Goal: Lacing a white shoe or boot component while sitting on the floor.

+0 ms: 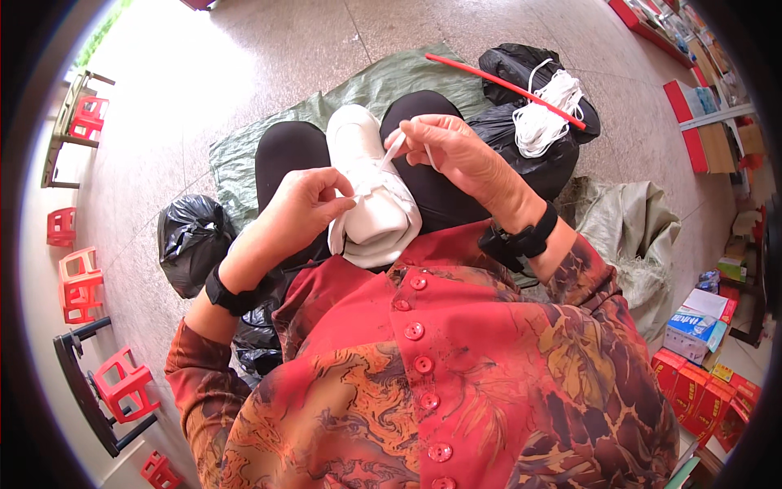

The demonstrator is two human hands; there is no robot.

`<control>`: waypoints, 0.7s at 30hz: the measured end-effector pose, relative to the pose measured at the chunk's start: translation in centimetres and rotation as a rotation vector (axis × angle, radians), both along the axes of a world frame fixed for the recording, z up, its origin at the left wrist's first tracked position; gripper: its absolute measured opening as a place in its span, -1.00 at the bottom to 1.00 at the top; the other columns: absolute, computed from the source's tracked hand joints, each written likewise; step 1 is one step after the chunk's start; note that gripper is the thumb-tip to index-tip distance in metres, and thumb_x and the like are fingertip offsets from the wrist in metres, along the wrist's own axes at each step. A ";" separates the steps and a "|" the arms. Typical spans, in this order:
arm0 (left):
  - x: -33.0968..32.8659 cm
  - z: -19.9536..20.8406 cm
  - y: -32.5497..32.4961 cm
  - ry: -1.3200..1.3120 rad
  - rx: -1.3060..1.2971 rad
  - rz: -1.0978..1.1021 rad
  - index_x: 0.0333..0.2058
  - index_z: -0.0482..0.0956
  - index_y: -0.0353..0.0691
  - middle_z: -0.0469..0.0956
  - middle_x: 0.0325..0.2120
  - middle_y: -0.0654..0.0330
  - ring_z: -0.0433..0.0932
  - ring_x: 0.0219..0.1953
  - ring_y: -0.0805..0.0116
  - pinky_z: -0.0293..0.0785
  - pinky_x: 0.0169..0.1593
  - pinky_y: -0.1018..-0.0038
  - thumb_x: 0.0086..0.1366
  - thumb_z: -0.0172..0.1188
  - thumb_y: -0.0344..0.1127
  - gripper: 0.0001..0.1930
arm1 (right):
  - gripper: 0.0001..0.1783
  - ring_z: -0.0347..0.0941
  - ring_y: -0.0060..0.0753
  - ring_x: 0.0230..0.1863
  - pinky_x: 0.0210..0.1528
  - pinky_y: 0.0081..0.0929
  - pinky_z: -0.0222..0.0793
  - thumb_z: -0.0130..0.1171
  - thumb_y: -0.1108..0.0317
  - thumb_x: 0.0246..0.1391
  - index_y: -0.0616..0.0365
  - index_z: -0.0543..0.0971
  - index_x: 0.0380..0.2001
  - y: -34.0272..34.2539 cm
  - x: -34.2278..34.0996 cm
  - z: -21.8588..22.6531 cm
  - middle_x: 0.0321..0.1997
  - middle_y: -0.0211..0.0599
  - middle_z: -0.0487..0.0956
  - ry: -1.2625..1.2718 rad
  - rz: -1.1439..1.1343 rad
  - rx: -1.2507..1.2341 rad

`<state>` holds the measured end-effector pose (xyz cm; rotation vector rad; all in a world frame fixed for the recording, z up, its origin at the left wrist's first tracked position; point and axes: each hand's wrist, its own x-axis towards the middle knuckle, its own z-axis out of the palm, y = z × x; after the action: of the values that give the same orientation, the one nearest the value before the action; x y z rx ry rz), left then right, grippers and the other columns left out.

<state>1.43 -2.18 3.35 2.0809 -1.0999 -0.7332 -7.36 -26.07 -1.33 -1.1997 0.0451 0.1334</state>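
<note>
A white shoe (356, 130) is wedged between my black-clad knees, its toe pointing away from me and its opening towards my body. White lace crosses its upper. My right hand (456, 155) is raised at the shoe's right side, pinching a white shoelace (394, 148) drawn taut up from the shoe; a short length hangs below the fingers. At the shoe's left side, my left hand (305, 200) has thumb and forefinger closed on what looks like another bit of white lace, low by the tongue. Its tip is partly lost against the white shoe.
A bundle of white laces (546, 118) and a thin red stick (505, 85) lie on black plastic bags (513, 61) at the right. A green woven sheet (244, 175) covers floor beyond my knees. Another black bag (194, 244) sits left; a pale sack (631, 236) lies right.
</note>
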 end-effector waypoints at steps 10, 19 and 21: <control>-1.3 0.0 2.5 -0.812 0.117 -0.535 0.15 0.36 -0.15 0.45 -0.50 0.18 0.51 -0.38 0.16 0.46 -0.35 0.31 0.05 0.11 -0.48 -0.40 | -0.76 0.56 -0.27 -0.11 0.02 -0.27 0.37 0.20 0.13 0.16 0.04 0.60 -0.45 -3.0 -1.2 0.9 -0.26 -0.25 0.65 -0.074 -0.231 0.756; 1.0 -4.1 9.9 -0.482 -0.062 0.333 -0.02 0.53 -0.23 0.46 -0.60 0.25 0.37 -0.64 0.49 0.30 -0.55 0.47 0.31 -0.09 -0.56 -0.68 | -0.66 0.47 -0.15 -0.18 0.09 -0.12 0.33 0.05 0.23 0.23 0.34 0.57 -0.21 -13.5 -6.6 0.5 -0.29 -0.08 0.57 -0.311 -0.487 0.827; 4.2 -6.4 15.4 -0.042 -0.292 0.716 -0.01 0.51 -0.21 0.39 -0.63 0.35 0.26 -0.64 0.66 0.24 -0.55 0.64 0.32 -0.13 -0.55 -0.67 | -0.56 0.40 -0.19 -0.26 0.04 -0.23 0.30 -0.13 0.22 0.30 0.45 0.48 -0.06 -16.2 -8.7 0.0 -0.35 -0.13 0.48 -0.320 -0.574 0.724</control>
<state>5.59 13.25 -3.01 2.0291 -0.3818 -0.1636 -16.10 -42.23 -1.30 -0.4394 0.0534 -0.5115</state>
